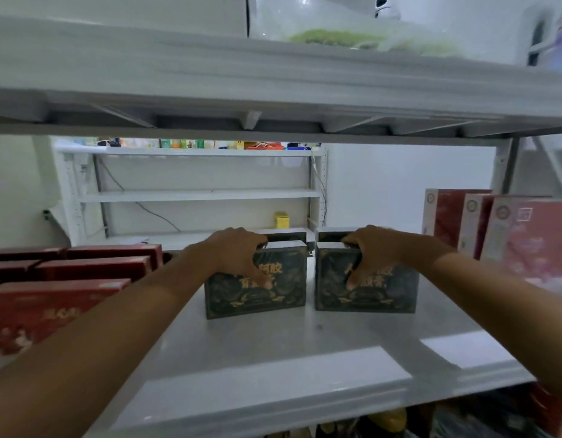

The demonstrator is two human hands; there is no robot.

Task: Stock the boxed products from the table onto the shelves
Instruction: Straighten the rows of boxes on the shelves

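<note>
Left grip: the left hand (238, 252) is closed over the top edge of the left dark box (256, 281), fingers hooked behind it and the thumb pressed on the printed front.
Right grip: the right hand (373, 248) clamps the right dark box (366, 279) the same way, thumb down the front face, fingers over the top.
Where the boxes are: both stand upright on the middle shelf (305, 358), side by side with a narrow gap between them, printed faces towards the person. A second dark box seems to stand just behind each one; blur makes this uncertain.
Key relation: each box sits directly under its own hand, long axis running left to right along the shelf. The open room lies behind them, so the likely move is a straight push backwards, both hands together.
Step in hand: probably setting the pair down or squaring them up; the bases look to be resting on the shelf.
Neighbours: red boxes (67, 279) lie flat to the left, well apart; pink and red boxes (507, 235) stand upright to the right, near the right dark box.
Surface: smooth pale shelf, bare in front of the boxes, so they should slide easily.
Room: another shelf (273, 83) close overhead; a white rack (203, 194) against the far wall with small items on top and a small yellow box (282, 219) lower down.
</note>
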